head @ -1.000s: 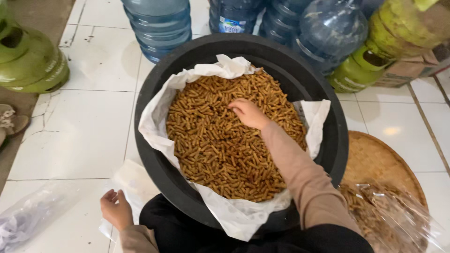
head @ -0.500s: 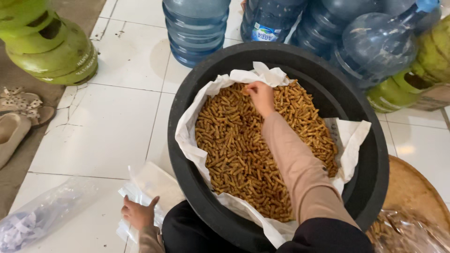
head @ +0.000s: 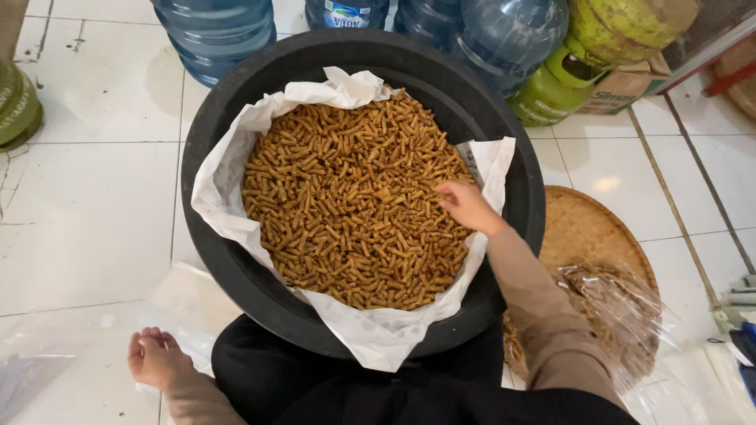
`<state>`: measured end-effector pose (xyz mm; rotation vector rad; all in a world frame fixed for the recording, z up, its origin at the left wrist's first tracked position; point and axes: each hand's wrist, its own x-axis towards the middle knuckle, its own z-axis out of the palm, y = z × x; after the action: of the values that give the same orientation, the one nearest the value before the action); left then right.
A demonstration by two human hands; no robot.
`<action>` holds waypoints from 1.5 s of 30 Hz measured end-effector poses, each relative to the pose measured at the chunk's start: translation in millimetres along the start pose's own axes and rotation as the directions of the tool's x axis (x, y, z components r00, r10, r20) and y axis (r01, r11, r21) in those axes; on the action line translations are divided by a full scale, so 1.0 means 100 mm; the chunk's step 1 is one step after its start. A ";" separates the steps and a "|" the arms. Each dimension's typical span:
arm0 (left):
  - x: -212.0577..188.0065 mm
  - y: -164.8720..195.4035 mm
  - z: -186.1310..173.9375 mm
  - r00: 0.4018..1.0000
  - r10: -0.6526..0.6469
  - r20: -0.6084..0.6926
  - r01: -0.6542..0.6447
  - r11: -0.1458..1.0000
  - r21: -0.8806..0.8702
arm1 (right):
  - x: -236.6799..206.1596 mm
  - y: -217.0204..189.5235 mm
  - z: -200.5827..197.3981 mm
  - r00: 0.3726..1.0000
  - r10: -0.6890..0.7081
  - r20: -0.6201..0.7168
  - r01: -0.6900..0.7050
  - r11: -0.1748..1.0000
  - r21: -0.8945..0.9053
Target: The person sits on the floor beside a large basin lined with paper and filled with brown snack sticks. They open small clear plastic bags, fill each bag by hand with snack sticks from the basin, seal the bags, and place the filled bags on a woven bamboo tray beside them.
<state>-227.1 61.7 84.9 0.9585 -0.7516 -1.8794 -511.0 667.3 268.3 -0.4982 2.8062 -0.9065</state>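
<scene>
A big black tub (head: pixel 516 169) stands on the tiled floor, lined with white paper (head: pixel 370 334) and filled with small brown fried sticks (head: pixel 346 205). My right hand (head: pixel 466 206) rests on the sticks at the right side of the heap, fingers curled down into them; whether it grips any I cannot tell. My left hand (head: pixel 156 358) lies on the floor at the lower left, fingers loosely curled, touching a clear plastic bag (head: pixel 185 295) beside the tub. It holds nothing.
Blue water jugs (head: pixel 216 31) and green gas cylinders (head: pixel 551 86) stand behind the tub. A woven bamboo tray (head: pixel 587 232) lies on the right with a plastic bag of sticks (head: pixel 614 311) on it. Another green cylinder (head: pixel 16 106) is at the left edge.
My right hand moved from the far middle of the heap to its right side. The camera view shifted, so the tub sits more central. My left hand stayed on the floor.
</scene>
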 end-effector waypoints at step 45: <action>-3.70 0.33 3.06 0.169 -0.148 0.974 -0.030 0.987 0.156 | -3.52 0.00 -0.40 -0.122 0.267 -0.956 0.100 0.962 0.256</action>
<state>-352.0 413.9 388.7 -0.4497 -1.6372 -2.4469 -192.5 814.2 314.8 1.0484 3.5873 -2.4185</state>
